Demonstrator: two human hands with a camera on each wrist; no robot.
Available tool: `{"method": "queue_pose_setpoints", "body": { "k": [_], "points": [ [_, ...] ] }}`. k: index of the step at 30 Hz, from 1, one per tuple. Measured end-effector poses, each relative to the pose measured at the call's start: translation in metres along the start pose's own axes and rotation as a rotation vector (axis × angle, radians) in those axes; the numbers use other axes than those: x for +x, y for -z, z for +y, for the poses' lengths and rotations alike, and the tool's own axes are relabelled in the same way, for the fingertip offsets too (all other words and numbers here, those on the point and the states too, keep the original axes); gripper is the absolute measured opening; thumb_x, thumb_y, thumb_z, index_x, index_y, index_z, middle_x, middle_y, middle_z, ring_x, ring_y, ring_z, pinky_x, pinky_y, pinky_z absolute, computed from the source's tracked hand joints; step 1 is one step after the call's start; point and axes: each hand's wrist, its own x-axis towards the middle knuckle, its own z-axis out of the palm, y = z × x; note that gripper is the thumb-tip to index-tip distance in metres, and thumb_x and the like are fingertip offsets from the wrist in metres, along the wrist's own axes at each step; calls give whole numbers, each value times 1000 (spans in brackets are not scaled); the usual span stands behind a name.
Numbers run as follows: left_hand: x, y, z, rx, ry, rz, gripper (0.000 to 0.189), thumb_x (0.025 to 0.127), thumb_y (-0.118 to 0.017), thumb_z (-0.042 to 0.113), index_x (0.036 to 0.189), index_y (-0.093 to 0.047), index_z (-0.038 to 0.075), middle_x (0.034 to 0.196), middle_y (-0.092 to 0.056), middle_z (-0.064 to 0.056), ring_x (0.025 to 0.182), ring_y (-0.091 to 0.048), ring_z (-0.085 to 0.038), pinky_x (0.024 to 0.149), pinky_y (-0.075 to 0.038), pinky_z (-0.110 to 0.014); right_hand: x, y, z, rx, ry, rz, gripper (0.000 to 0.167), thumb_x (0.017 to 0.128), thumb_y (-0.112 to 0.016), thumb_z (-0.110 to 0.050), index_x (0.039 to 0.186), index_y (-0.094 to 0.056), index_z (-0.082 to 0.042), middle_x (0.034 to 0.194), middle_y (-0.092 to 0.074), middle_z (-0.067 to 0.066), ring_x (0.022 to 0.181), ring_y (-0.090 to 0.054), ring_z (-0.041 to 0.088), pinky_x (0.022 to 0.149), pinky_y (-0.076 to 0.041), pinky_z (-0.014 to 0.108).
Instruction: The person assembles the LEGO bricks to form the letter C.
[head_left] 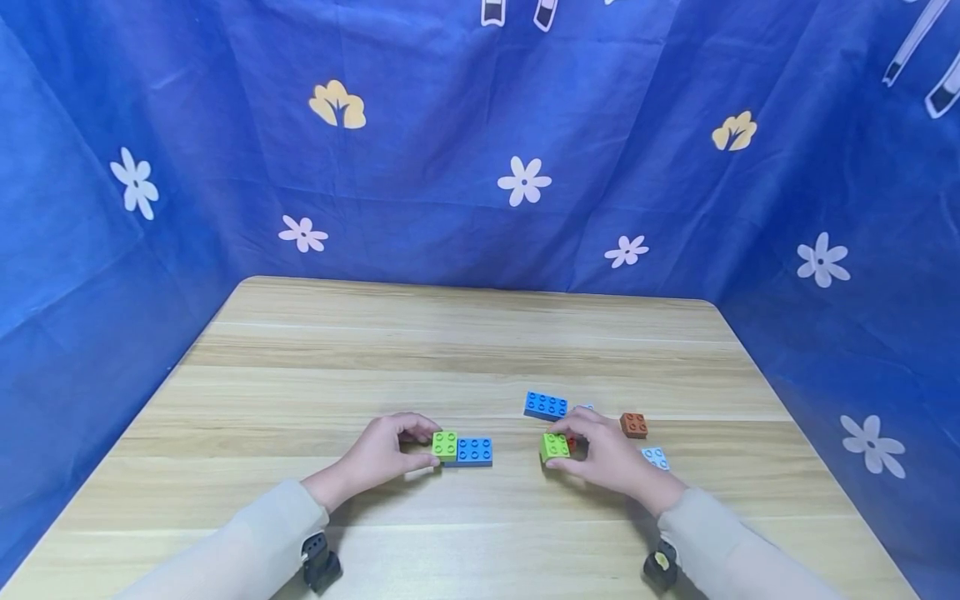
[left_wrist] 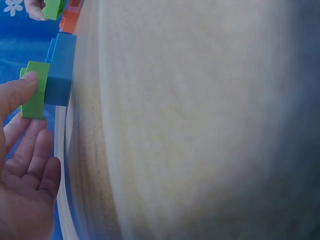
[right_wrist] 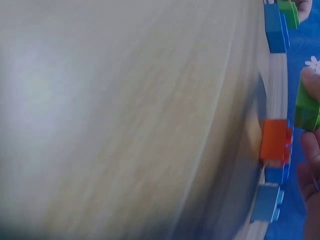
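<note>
My left hand (head_left: 386, 450) pinches a lime green building brick (head_left: 445, 446) between thumb and fingers. That brick sits on the left end of a long blue brick (head_left: 474, 451), whose remaining studs show to the right. In the left wrist view the thumb lies against the green brick (left_wrist: 35, 90), above the level of the blue brick (left_wrist: 60, 70). A second lime green brick (head_left: 555, 446) is pinched in my right hand (head_left: 600, 450). The right wrist view has this green brick (right_wrist: 307, 107) raised over the table. A red brick (head_left: 572, 443) peeks out beside it, mostly hidden by the hand.
Behind the right hand lies another long blue brick (head_left: 546, 406). A pale brick (head_left: 587, 408) is partly covered by that hand. To its right are a brown-orange brick (head_left: 633, 425) and a light blue brick (head_left: 656, 457). Blue cloth (head_left: 450, 225) surrounds the wooden table (head_left: 465, 333).
</note>
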Motion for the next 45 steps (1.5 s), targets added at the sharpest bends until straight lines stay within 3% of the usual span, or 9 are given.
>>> {"method": "queue_pose_setpoints", "body": {
  "k": [7, 14, 19, 25, 45],
  "points": [
    [0, 0, 0, -2, 0, 0, 35, 72, -82, 14, 103, -68, 6, 90, -66, 6, 84, -63, -18, 81, -52, -34, 13, -5, -11, -13, -38, -49, 44, 77, -74, -51, 110, -67, -23, 104, -56, -17, 93, -56, 4, 80, -50, 30],
    [0, 1, 0, 14, -1, -1, 36, 72, -83, 16, 104, -68, 7, 90, -66, 6, 84, -63, -17, 81, -51, -35, 28, -13, -24, 38, -22, -72, 43, 76, -79, -39, 111, -67, -16, 103, -58, -11, 87, -57, 8, 71, -49, 26],
    [0, 1, 0, 15, 0, -2, 36, 72, -82, 16, 104, -68, 7, 91, -67, 6, 84, -63, -17, 81, -51, -34, 37, -20, -32, 49, -7, -79, 43, 75, -80, -38, 110, -67, -17, 105, -58, -11, 91, -57, 4, 83, -48, 31],
    [0, 1, 2, 11, 7, -1, 35, 72, -83, 14, 103, -68, 7, 90, -66, 6, 84, -63, -17, 81, -51, -35, 45, -31, -39, 32, 18, -89, 44, 74, -80, -39, 110, -67, -17, 102, -57, -12, 92, -56, 3, 83, -48, 26],
    [0, 0, 3, 6, 3, 4, 35, 72, -83, 14, 103, -68, 7, 89, -67, 6, 83, -63, -16, 80, -52, -34, 56, -42, -46, -15, 4, -119, 43, 75, -80, -40, 108, -68, -15, 100, -59, -9, 94, -54, 7, 84, -47, 26]
  ]
}}
